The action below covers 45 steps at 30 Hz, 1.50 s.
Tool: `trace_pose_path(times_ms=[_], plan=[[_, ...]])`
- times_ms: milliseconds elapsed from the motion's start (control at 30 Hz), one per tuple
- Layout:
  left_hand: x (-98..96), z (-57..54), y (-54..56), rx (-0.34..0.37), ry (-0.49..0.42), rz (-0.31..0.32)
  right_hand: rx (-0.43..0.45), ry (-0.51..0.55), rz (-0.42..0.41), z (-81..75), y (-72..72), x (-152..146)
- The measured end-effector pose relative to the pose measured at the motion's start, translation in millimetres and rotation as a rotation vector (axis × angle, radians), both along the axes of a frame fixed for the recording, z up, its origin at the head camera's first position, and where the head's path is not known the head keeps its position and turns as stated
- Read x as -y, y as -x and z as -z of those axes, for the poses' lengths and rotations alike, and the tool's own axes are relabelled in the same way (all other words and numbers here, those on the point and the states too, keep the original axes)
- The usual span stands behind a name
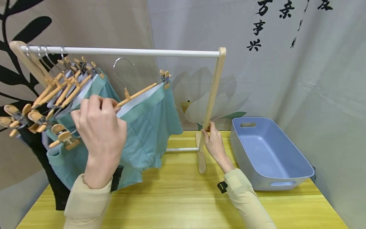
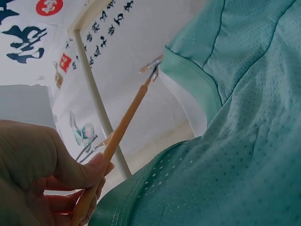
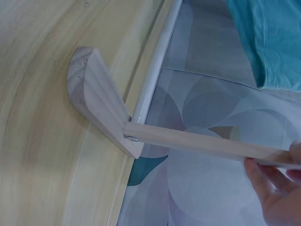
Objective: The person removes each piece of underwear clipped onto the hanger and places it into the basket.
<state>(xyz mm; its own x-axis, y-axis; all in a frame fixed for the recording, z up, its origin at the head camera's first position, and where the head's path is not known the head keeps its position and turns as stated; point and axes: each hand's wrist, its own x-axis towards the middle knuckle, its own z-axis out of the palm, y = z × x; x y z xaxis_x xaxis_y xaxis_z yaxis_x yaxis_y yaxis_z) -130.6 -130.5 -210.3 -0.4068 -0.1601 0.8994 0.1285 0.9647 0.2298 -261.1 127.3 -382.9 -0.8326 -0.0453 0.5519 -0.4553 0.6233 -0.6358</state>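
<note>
In the head view my left hand (image 1: 100,127) grips the wooden bar of a clip hanger (image 1: 140,92). Teal shorts (image 1: 151,127) hang from its clips, and its metal hook sits just below the white rail (image 1: 128,52) in this view. Thumb and fingers pinch the same hanger bar (image 2: 124,125) in the left wrist view, beside the perforated teal fabric (image 2: 225,155). My right hand (image 1: 214,141) holds the rack's right wooden upright (image 1: 213,92) low down, fingers around it. That upright (image 3: 202,143) and its foot (image 3: 101,99) show in the right wrist view.
Several clip hangers (image 1: 64,90) with teal and dark garments crowd the rail's left end. A blue plastic bin (image 1: 274,152) stands on the wooden table (image 1: 177,203), right of the rack. Behind hangs a printed curtain (image 1: 188,28).
</note>
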Motion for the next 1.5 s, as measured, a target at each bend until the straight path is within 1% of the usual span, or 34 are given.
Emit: trace_pose_path(times_ms=[100,300,367,500,567,700,767,867,1000,1133,1233,1333,1400,1500], plan=[[-0.5,3.7,-0.1,-0.008,0.013,0.011,0.014,0.008,-0.004,0.1,-0.2,-1],[-2.7,9.2,-2.8,0.027,0.021,0.044,0.037,0.022,-0.013,0.8,-0.4,-2],[-3.6,11.0,-2.7,0.027,0.020,0.057,0.048,0.030,-0.023,0.5,-0.9,-2],[-6.7,14.5,-2.1,0.006,0.012,0.094,0.088,0.049,-0.050,-2.7,-3.9,-4],[-8.8,15.7,-1.5,-0.016,-0.003,0.117,0.113,0.055,-0.058,-4.8,-5.4,-5],[-12.6,16.8,-1.6,-0.058,-0.021,0.161,0.124,0.055,-0.043,-10.3,-11.6,-6],[-13.5,17.5,-1.8,-0.069,-0.024,0.185,0.109,0.055,-0.039,-14.9,-16.9,-8],[-14.0,19.5,-2.7,-0.058,-0.016,0.220,0.053,0.052,-0.035,-25.4,-26.5,-11],[-15.4,23.5,-2.6,-0.044,-0.003,0.263,-0.067,0.084,-0.025,-43.6,-39.8,-17],[-18.9,27.5,-0.2,-0.075,-0.010,0.307,-0.196,0.150,-0.009,-63.1,-51.7,-23],[-21.2,30.2,1.1,-0.090,-0.013,0.337,-0.271,0.197,-0.025,-77.9,-58.2,-26],[-23.4,33.0,2.1,-0.088,-0.003,0.364,-0.298,0.219,-0.069,-91.0,-63.4,-28],[-25.3,34.5,2.6,-0.084,0.004,0.382,-0.286,0.220,-0.100,-98.6,-66.1,-28],[-28.5,36.3,3.2,-0.074,0.022,0.406,-0.259,0.204,-0.123,-107.7,-68.9,-29]])
